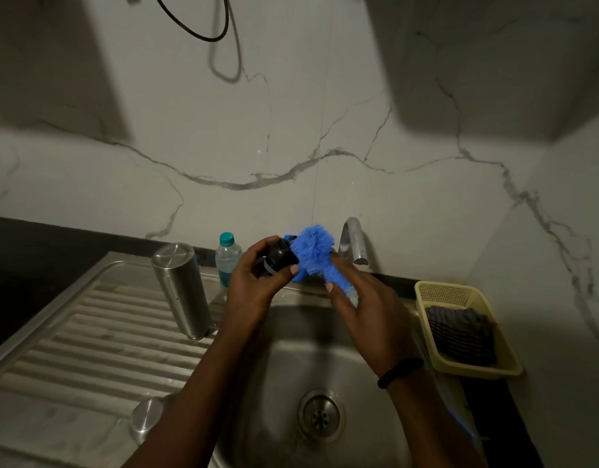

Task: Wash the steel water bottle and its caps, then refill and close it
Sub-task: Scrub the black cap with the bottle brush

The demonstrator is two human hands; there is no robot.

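Nearest my camera, the steel cap (146, 421) sits on the draining board (72, 349) by my left forearm, and both hands work above the sink basin (291, 349).

My left hand (254, 282) is curled around the black inner cap (278, 257), fingers and thumb closed on it, holding it over the back edge of the basin. My right hand (362, 312) is wrapped around the blue bottle brush (315, 255), whose bristled head presses against the black cap just below the tap (354, 241). I see the steel water bottle (181, 288) standing upside down on the draining board, left of my hands, with a clear plastic bottle (228, 258) behind it. A yellow basket (467, 329) holding a dark cloth (460, 332) sits to the right of the sink.
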